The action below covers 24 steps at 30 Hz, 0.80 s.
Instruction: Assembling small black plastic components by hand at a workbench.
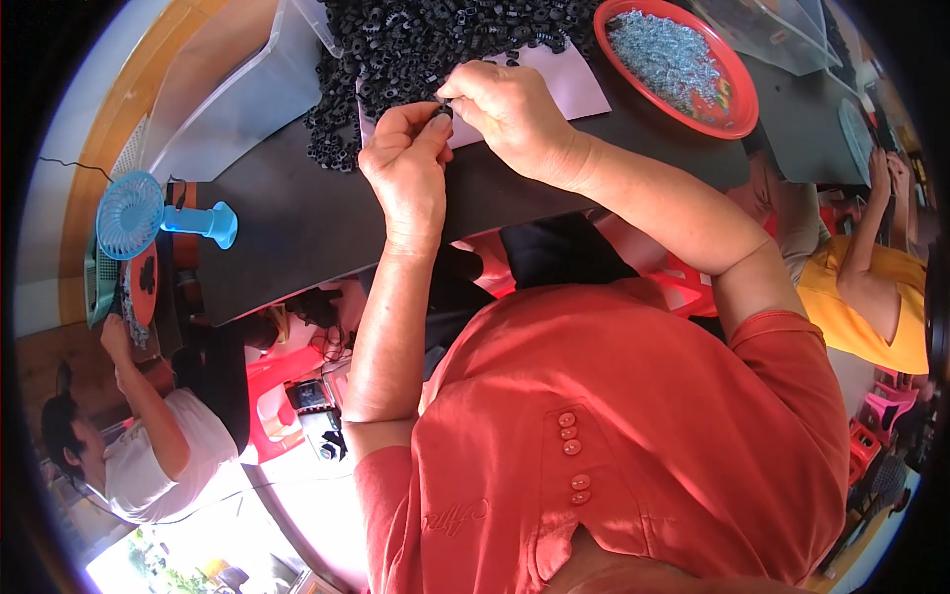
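Rounded black piece [444, 112] sits pinched in left fingers [432, 134]; right fingers [467, 83] curl close, their grip unclear.

Open tabletop [297, 218] lies between the blue fan [130, 214] and left hand [406, 188]; a black parts heap [416, 49] blocks beyond.

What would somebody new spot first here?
Probably the red shirt, filling the lower middle. Above it, two hands meet by a heap of little black parts at the top. A red tray of pale-blue pieces sits upper right; a blue fan is far left.
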Motion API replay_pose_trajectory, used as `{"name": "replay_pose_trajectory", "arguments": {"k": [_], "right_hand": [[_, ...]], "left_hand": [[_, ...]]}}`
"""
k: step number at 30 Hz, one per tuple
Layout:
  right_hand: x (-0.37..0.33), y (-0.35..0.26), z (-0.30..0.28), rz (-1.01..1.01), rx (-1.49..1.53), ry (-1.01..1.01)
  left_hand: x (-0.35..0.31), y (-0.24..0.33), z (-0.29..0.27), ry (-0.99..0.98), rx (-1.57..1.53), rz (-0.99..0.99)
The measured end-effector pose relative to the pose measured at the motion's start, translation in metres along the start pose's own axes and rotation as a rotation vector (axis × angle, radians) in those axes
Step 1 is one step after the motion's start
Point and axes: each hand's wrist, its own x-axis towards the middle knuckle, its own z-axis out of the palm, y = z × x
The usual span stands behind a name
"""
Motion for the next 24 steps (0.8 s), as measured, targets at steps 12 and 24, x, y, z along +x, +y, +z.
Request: {"name": "replay_pose_trajectory", "arguments": {"k": [12, 24], "right_hand": [[-0.001, 0.002, 0.014, -0.108, -0.051, 0.07], [0.001, -0.005, 0.011, -0.23, -0.259, 0.14]], "left_hand": [[-0.001, -0.001, 0.0, 0.056, -0.032, 0.013], [0.007, -0.005, -0.002, -0.004, -0.3, -0.038]]}}
